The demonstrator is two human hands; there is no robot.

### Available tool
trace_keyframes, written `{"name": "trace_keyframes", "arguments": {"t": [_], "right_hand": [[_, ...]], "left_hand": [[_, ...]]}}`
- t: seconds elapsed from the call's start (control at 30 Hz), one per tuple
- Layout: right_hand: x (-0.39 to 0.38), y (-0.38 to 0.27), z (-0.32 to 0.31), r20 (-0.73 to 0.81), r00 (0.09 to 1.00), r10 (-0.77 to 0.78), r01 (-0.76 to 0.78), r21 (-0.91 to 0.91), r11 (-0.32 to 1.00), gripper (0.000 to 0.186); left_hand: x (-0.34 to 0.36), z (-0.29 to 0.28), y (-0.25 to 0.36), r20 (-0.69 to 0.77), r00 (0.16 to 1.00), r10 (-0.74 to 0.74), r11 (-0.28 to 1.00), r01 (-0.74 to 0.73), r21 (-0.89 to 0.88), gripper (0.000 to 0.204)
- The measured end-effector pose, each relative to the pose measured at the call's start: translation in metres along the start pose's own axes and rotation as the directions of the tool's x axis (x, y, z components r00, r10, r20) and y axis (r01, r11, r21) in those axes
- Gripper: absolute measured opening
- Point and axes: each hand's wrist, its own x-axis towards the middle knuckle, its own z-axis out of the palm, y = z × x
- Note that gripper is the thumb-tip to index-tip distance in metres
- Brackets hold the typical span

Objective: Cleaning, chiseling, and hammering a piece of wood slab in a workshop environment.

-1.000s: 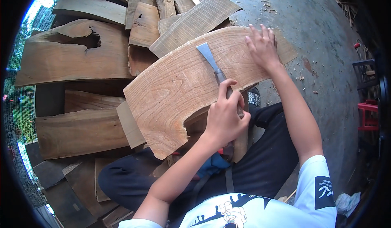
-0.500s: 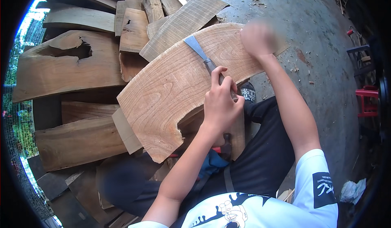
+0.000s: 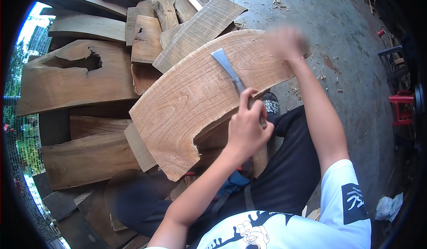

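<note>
My left hand [image 3: 247, 126] grips a metal scraper by its handle, its flat blade [image 3: 222, 60] over a broad, pale, curved plank [image 3: 173, 111] with a notched lower edge. My right hand [image 3: 287, 42] is at the plank's upper right end; its fingers are blurred, so their shape is unclear. The plank rests above my crossed legs, partly over other wood. Beneath it, a blue cloth [image 3: 235, 182] and part of a red object show.
Stacked rough boards [image 3: 80, 89] fill the left, beside a mesh screen [image 3: 20, 124]. On the right, a concrete floor [image 3: 347, 62] with wood chips holds a red stool [image 3: 400, 109], a dark metal frame [image 3: 389, 60] and a crumpled white bag [image 3: 389, 206].
My left hand moved the scraper up and left, then back down and right. The plank sits slightly left of where it was, and my right hand has become blurred.
</note>
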Motion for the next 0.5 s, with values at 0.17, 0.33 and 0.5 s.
{"name": "trace_keyframes", "arguments": {"t": [0.17,0.33,0.5], "right_hand": [[-0.004,-0.021,-0.016,0.036,0.999,0.009,-0.009,0.010,1.000,0.047],[-0.007,-0.016,-0.017,0.062,0.998,0.020,-0.023,0.051,0.998,0.041],[-0.005,-0.026,-0.021,0.055,0.998,0.011,-0.012,0.022,1.000,0.042]], "left_hand": [[0.023,-0.009,-0.016,-0.061,0.998,0.002,1.000,0.000,0.031,0.017],[0.022,-0.003,-0.005,-0.041,0.999,-0.015,0.999,0.017,0.033,0.019],[0.027,-0.001,-0.004,-0.061,0.996,0.069,0.997,-0.067,0.032,0.020]]}}
